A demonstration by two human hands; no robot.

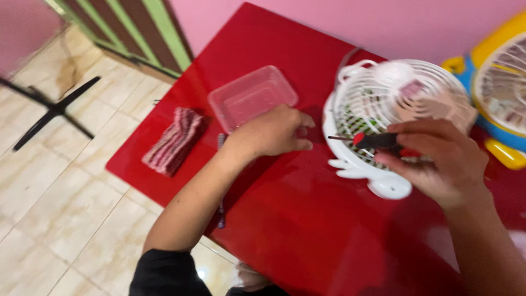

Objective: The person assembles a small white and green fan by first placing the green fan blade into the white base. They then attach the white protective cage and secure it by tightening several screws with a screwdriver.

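Head view: a screwdriver (pixel 378 141) is held pinched in the right hand (pixel 438 161) at centre right, over the white fan (pixel 392 118). The fan's thin plastic grille is judged light and fragile; the rim is preferred for gripping. The left hand (pixel 271 133) is curled shut beside a clear container (pixel 252 96), apparently empty.

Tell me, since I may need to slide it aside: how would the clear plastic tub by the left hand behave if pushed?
The clear tub looks thin-walled and empty, so probably very light. On the glossy red table it would likely skid easily. Squeezed, its walls may flex.
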